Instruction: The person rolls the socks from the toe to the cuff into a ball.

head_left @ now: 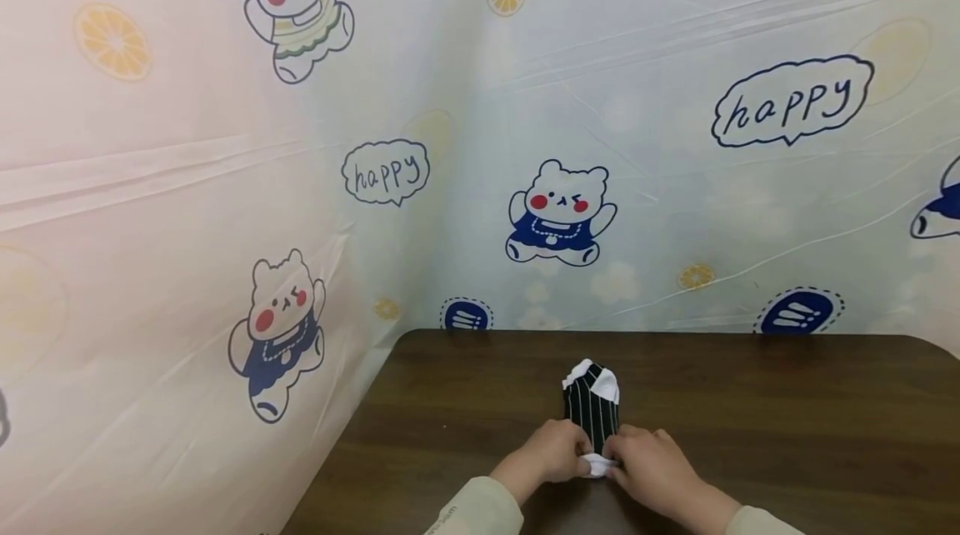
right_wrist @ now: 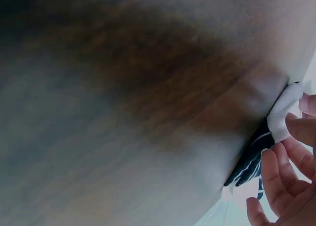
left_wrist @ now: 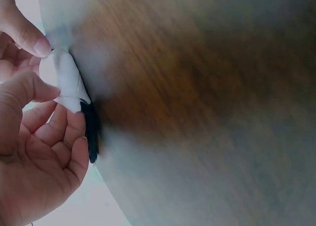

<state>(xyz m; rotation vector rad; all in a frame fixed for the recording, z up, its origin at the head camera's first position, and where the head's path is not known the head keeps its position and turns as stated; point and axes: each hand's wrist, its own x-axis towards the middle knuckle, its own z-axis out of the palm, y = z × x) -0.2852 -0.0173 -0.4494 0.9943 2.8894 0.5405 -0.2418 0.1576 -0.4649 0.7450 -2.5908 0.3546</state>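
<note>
A black sock (head_left: 592, 412) with thin white stripes and white ends lies on the dark wooden table, its far end folded over. My left hand (head_left: 553, 450) pinches the left side of the white near end between thumb and fingers. On the opposite side of that white end, my right hand (head_left: 651, 465) grips it in the same way. Close up in the left wrist view, the white part (left_wrist: 69, 80) stands between the two thumbs. The right wrist view shows the striped part (right_wrist: 252, 154) running beneath the fingers, partly hidden by them.
The brown wooden table (head_left: 750, 410) has rounded far corners. Behind it and along the left hangs a pale curtain (head_left: 420, 252) printed with bears, orange slices and "happy" bubbles. Light sleeves (head_left: 480, 508) cover both forearms.
</note>
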